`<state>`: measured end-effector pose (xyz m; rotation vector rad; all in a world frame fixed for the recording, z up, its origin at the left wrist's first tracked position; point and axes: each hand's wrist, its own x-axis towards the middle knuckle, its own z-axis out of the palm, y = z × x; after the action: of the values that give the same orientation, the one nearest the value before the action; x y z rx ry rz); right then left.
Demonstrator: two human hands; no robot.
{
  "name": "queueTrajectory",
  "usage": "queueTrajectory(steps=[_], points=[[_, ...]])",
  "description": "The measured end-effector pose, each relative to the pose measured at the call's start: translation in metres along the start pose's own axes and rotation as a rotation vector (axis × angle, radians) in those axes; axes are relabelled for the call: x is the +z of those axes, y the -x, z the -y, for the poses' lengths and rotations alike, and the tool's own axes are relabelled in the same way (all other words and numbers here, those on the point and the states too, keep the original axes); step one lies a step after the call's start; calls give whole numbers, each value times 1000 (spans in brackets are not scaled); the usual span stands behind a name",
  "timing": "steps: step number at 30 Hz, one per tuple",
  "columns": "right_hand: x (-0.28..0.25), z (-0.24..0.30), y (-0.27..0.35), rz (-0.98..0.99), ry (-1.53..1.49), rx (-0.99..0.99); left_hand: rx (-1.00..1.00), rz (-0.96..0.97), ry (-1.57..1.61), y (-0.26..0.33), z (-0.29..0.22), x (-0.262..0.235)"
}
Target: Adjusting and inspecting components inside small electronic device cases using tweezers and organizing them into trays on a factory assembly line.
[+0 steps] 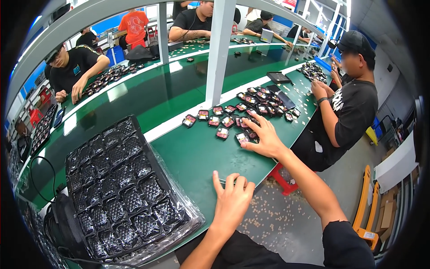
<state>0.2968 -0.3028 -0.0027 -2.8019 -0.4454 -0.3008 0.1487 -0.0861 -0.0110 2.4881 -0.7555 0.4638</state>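
My right hand (264, 136) reaches over the green work surface with fingers and thumb spread. Its thumb tip is at a small black case (242, 137) with a pink and white face; I cannot tell whether it presses on it. Beyond the fingers lies a loose pile of similar small cases (262, 101). Nearer to me, my left hand (234, 197) rests low over the surface, fingers apart and partly bent. A thin pale strip (222, 181) shows by its fingertips, too fine to name.
Left of my hands lies a stack of black compartment trays (116, 188) in clear plastic. A white post (219, 54) rises behind the pile. A co-worker (354, 98) sits at right; others work across the green belt (134, 96). A red stool (284, 179) stands below the edge.
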Motion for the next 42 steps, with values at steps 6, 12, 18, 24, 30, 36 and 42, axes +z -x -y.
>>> queueTrajectory(steps=[6, 12, 18, 24, 30, 36, 42], points=[[3, 5, -6, 21, -90, -131, 265, -89, 179, 7, -12, -3], [-4, 30, -4, 105, -198, -315, 495, -99, 588, 53, -63, 2], [0, 72, -3, 138, -209, -470, 449, 269, 777, 115, -93, 47], [9, 106, 4, 202, -191, -542, 362, 449, 1174, 130, -83, 77], [3, 62, -33, -163, -142, -352, 136, 409, 1595, 133, -66, 92], [1, -57, -103, -261, 140, 168, 48, 413, 1538, 134, -52, 110], [0, -60, -118, -50, 274, 229, -34, 441, 1562, 136, -49, 112]])
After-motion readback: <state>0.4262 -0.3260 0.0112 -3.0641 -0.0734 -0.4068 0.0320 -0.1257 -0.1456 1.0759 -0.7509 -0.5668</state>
